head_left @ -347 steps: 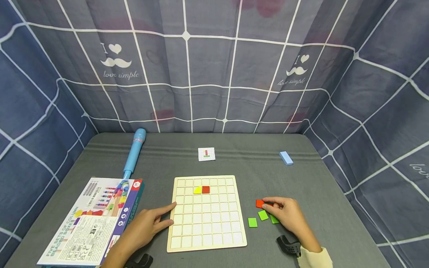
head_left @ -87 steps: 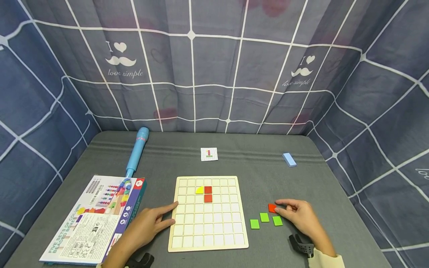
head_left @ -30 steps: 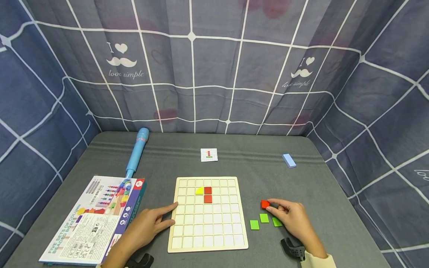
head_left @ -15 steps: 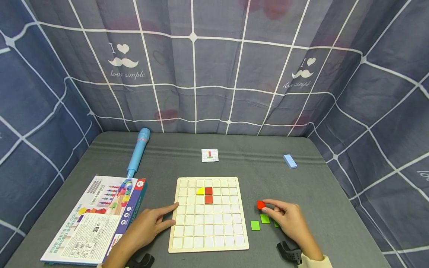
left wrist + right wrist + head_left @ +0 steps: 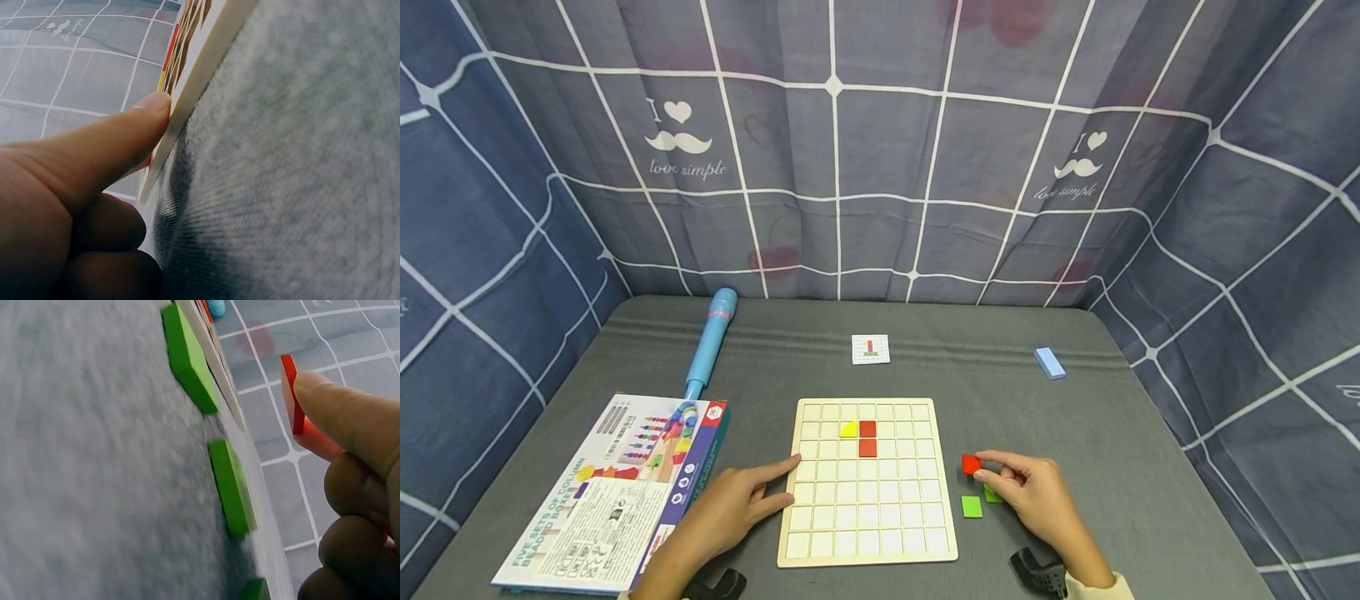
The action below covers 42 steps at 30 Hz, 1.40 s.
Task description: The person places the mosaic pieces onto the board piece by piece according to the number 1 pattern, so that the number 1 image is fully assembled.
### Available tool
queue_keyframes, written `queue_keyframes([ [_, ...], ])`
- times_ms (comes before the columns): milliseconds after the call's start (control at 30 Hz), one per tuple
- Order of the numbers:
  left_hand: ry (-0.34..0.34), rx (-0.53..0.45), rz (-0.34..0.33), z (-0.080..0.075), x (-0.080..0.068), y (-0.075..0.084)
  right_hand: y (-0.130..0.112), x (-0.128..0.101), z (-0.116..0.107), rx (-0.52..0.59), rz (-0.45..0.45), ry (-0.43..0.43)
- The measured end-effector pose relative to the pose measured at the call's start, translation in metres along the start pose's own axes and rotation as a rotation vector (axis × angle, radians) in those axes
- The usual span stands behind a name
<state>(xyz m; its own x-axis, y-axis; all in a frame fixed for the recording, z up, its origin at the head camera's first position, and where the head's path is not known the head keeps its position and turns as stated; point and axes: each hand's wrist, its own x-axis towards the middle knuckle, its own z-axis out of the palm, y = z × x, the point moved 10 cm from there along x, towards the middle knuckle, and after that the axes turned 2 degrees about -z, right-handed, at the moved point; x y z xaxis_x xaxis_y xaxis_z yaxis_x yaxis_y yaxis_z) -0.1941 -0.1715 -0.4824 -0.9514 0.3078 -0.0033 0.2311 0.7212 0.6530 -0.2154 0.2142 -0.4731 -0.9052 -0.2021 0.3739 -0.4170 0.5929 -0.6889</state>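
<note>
A wooden grid board [image 5: 867, 533] lies at the front middle of the grey table. One yellow tile [image 5: 848, 429] and two red tiles [image 5: 867, 438] sit in its upper squares. My right hand [image 5: 988, 467] pinches a red tile [image 5: 972, 464] between thumb and forefinger, lifted just right of the board. In the right wrist view the red tile [image 5: 290, 394] stands on edge above the green tiles [image 5: 232, 487]. Green tiles [image 5: 972, 506] lie under and beside that hand. My left hand [image 5: 767, 483] rests on the table, its forefinger [image 5: 125, 137] touching the board's left edge [image 5: 200, 69].
A colourful toy box [image 5: 617, 492] lies at the front left, with a blue tube [image 5: 709, 342] behind it. A small pattern card [image 5: 870, 349] sits beyond the board. A light blue block [image 5: 1048, 363] lies at the back right. Checked curtains wall in the table.
My right hand has carried the red tile leftward, closer to the board. Since the earliest frame a second red tile has appeared on the board. The left hand has stayed put.
</note>
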Motion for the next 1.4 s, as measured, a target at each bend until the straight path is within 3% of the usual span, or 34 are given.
queue_keyframes([
  [667,-0.005,-0.003,-0.007,0.002,0.000,-0.002,-0.027,0.006,0.028,0.063,-0.050,-0.094],
  [933,-0.007,-0.002,-0.016,0.002,0.001,-0.003,-0.041,0.009,0.040,0.079,-0.112,-0.104],
  [1400,-0.007,0.002,-0.023,0.002,0.001,-0.004,-0.052,0.017,0.057,0.072,-0.112,-0.165],
])
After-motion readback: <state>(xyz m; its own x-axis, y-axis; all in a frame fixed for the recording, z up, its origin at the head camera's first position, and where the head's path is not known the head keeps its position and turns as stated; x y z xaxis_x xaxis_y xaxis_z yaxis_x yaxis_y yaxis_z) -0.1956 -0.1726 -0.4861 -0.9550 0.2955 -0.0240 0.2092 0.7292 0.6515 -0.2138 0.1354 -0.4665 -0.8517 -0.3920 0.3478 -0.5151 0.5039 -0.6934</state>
